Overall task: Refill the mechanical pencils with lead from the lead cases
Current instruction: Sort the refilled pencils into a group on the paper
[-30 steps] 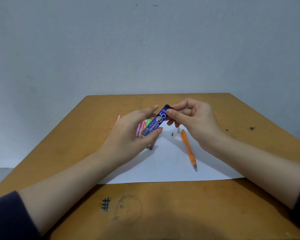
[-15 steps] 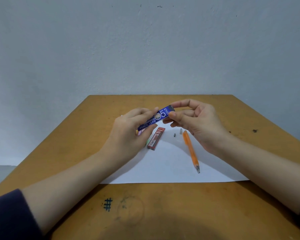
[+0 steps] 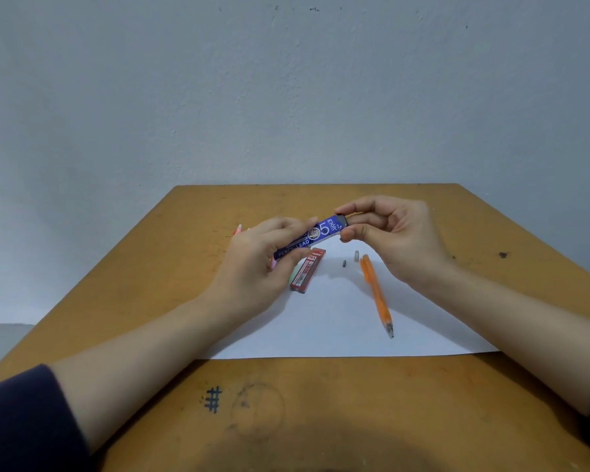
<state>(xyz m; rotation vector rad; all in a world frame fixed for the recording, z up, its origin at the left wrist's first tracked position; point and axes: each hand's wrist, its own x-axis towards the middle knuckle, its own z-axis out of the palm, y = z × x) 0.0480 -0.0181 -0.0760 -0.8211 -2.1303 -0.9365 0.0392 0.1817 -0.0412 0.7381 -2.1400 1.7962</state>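
Tilted flatter, the blue plastic lead case (image 3: 315, 235): our left hand (image 3: 256, 264) grips it, right hand (image 3: 399, 240) pinches the dark cap (image 3: 341, 220); pull next.

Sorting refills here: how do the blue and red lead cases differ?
The blue lead case is held in the air, the left hand gripping its lower end, the right hand pinching its dark cap; the red lead case lies on the white paper. The blue one reads PENCIL LEAD, the red one 2B. Both are slim, flat cases.
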